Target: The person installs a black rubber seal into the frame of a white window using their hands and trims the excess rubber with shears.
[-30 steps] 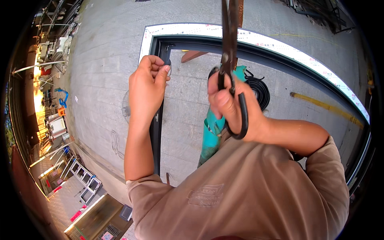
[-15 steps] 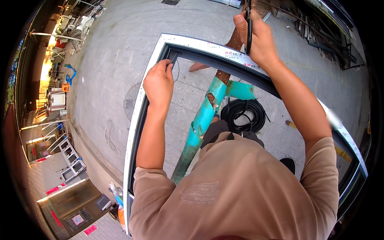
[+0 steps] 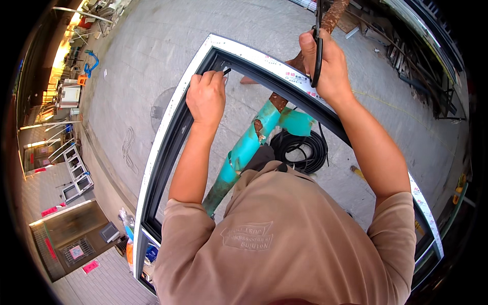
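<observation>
Pinching a thin black strip (image 3: 227, 71), left hand (image 3: 207, 99) at the window frame's (image 3: 239, 49) far left inner corner. Right hand (image 3: 329, 68) closed round black-handled scissors (image 3: 318, 57), over the frame's far edge.

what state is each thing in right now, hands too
left hand: fingers closed on a black strip at the frame's corner
right hand: closed around the scissors' handle
scissors: held; blades run out of view, open or shut can't be told
dark window frame: white printed film on its outer face
teal sleeve: torn, rusty metal showing through
black hose-like coil: coiled on the ground
</observation>
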`<control>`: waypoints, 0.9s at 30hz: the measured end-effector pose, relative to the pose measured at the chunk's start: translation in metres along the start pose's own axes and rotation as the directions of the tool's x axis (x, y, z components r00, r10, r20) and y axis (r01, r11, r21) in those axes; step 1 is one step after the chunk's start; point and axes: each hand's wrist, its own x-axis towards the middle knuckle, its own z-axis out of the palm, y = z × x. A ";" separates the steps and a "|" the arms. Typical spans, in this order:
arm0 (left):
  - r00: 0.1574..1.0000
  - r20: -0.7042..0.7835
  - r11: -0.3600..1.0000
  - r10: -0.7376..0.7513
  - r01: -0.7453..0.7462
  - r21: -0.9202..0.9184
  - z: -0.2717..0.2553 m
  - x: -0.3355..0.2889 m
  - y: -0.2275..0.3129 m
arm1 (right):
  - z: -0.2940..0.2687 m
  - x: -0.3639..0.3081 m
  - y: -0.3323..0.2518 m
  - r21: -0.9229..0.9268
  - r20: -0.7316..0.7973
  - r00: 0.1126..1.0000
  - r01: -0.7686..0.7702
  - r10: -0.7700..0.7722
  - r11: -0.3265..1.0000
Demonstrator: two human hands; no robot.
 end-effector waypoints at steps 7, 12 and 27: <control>0.996 0.054 0.994 0.068 -0.072 0.076 0.006 0.004 -0.009 | -0.002 0.003 -0.004 -0.002 0.018 1.000 -0.025 0.025 1.000; 0.998 -0.042 0.998 0.036 -0.034 0.059 -0.001 0.002 -0.006 | -0.004 0.010 0.014 -0.008 -0.021 1.000 0.008 -0.009 1.000; 0.974 -0.197 0.987 -0.114 0.134 0.087 0.020 -0.017 0.001 | 0.002 0.005 0.017 0.146 -0.024 0.997 -0.070 0.074 0.987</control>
